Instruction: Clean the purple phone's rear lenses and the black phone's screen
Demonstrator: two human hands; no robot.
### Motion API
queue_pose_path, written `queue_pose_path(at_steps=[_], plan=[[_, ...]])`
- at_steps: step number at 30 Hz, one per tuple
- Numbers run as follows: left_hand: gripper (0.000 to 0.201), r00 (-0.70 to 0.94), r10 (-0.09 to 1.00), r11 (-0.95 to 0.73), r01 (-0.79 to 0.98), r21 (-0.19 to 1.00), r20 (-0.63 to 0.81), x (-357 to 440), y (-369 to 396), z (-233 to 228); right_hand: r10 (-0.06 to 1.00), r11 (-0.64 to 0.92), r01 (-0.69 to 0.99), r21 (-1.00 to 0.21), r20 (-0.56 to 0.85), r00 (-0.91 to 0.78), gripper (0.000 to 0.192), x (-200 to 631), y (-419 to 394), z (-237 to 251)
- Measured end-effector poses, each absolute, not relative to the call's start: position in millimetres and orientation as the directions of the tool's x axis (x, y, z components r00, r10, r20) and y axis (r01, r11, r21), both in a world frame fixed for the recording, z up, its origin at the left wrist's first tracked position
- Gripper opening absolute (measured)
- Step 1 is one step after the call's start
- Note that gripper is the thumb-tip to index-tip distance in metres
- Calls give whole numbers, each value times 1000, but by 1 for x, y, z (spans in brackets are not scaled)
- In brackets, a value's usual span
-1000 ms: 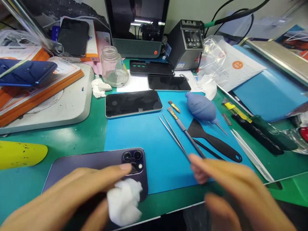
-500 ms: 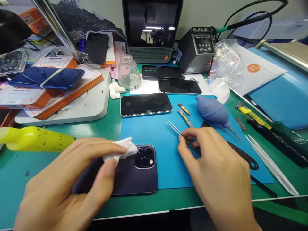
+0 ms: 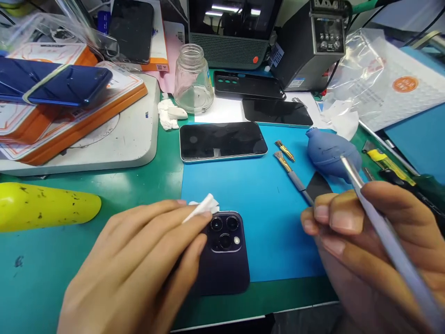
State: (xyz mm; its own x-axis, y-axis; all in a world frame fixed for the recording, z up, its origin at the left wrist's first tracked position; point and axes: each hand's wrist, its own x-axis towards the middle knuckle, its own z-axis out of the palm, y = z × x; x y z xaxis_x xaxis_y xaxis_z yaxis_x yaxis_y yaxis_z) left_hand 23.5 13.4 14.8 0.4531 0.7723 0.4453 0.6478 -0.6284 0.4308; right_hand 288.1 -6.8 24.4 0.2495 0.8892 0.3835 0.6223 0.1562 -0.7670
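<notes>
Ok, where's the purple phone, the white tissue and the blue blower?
Purple phone (image 3: 225, 271), head view: on its back, below the lenses.
White tissue (image 3: 206, 205), head view: on the crumpled part beyond the fingers (image 3: 189, 220).
Blue blower (image 3: 327, 150), head view: on its round bulb.

Bright light leaves white streaks of glare on the dark monitor (image 3: 234, 28), with soft, stretched edges

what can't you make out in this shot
All in the head view:
- purple phone: its left end, hidden by the left hand
- white tissue: the part under the left fingers, covered by them
- metal tool: its near end, cut off by the picture edge
- black scraper: its handle, behind the right hand
- yellow bottle: its far-left end, past the left edge
</notes>
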Motion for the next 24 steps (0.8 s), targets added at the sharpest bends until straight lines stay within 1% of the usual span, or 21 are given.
queue_pose_path(at_steps=[3,5,8,10,12,14,16,19,21,24], plan=[[33,527,707,-700,614,364,471,22,13,11,900,129,629,-767,357,251,41,276,0,31],[41,563,680,-726,608,322,470,18,12,9,906,111,602,-791,330,266,40,271,-2,34],[58,618,673,-738,595,319,405,9,10,7,918,90,483,-871,261,298,27,269,-13,36],[69,659,653,-757,569,320,374,3,10,6,932,89,401,-912,217,289,27,267,-17,36],[76,705,607,-794,543,272,365,0,11,5,945,103,366,-925,206,254,29,264,-16,37],[74,730,584,-811,542,221,355,-2,13,5,957,121,368,-922,207,202,30,260,-13,37],[74,740,580,-814,543,206,341,-1,13,5,965,105,376,-921,186,186,29,256,-10,36],[76,738,600,-800,542,258,308,2,12,7,945,41,385,-922,161,285,30,253,-9,32],[75,732,611,-791,550,268,302,6,10,9,926,40,422,-906,192,324,31,251,-9,31],[70,726,619,-785,568,247,301,9,9,10,925,107,514,-851,275,263,33,250,-8,32]])
